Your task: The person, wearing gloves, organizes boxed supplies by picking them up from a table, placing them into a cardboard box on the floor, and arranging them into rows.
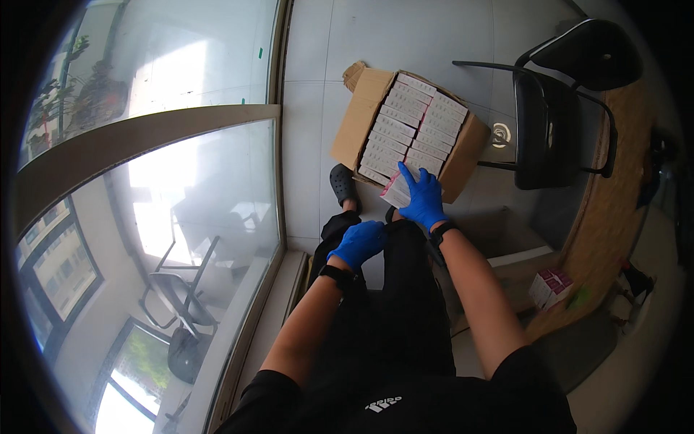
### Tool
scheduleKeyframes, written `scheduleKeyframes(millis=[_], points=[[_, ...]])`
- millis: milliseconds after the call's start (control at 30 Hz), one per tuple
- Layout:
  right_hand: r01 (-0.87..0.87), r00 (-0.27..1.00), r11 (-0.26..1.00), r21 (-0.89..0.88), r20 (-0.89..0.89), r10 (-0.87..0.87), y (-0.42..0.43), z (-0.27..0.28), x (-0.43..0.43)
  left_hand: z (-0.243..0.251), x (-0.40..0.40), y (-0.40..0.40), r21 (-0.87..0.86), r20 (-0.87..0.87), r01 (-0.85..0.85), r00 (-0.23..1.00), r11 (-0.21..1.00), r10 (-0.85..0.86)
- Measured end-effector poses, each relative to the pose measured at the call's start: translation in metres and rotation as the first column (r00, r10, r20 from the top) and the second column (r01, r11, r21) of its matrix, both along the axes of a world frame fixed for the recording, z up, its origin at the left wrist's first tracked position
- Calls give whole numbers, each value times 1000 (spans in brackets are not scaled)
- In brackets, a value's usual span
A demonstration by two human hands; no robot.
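Observation:
My right hand [424,200], in a blue glove, holds a small white-and-pink box [398,191] over the near edge of an open cardboard carton [358,116]. The carton stands on the floor with its flaps spread, filled with two rows of white printed boxes [394,128]. My left hand [360,243], also gloved in blue, is above my left knee with the fingers curled; whether anything lies in them cannot be told. The lower part of the held box is partly covered by my right fingers.
A black chair [547,125] stands right of the carton. Several pink-and-white boxes [550,289] sit at the right by a wooden board [602,206]. On the left is a framed glass partition [280,163]. Crumpled brown cardboard [354,75] lies behind the carton.

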State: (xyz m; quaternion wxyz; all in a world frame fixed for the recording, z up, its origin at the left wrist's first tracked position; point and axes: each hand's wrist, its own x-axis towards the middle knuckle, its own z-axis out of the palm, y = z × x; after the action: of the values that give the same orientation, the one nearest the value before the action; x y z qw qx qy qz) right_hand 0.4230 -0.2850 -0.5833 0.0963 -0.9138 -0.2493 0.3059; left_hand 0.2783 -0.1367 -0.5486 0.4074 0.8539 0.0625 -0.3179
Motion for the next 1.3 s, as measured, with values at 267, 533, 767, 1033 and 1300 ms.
scheduleKeyframes(millis=[267,533,767,1033,1300], points=[[-62,987,997,34,153,56,57,-40,11,-16,-21,47,-14,-142,-177,975,984,173],[-167,966,985,-35,195,171,70,-60,20,-15,-28,73,12,-125,-257,958,966,257],[-182,950,983,-2,257,177,71,-63,46,-15,-32,88,-40,-204,-281,942,959,268],[-207,942,978,-35,263,209,74,-67,95,-26,-31,88,17,-194,-237,952,971,235],[-245,944,969,-27,221,245,72,-76,114,-31,-28,90,24,-129,-233,964,972,234]])
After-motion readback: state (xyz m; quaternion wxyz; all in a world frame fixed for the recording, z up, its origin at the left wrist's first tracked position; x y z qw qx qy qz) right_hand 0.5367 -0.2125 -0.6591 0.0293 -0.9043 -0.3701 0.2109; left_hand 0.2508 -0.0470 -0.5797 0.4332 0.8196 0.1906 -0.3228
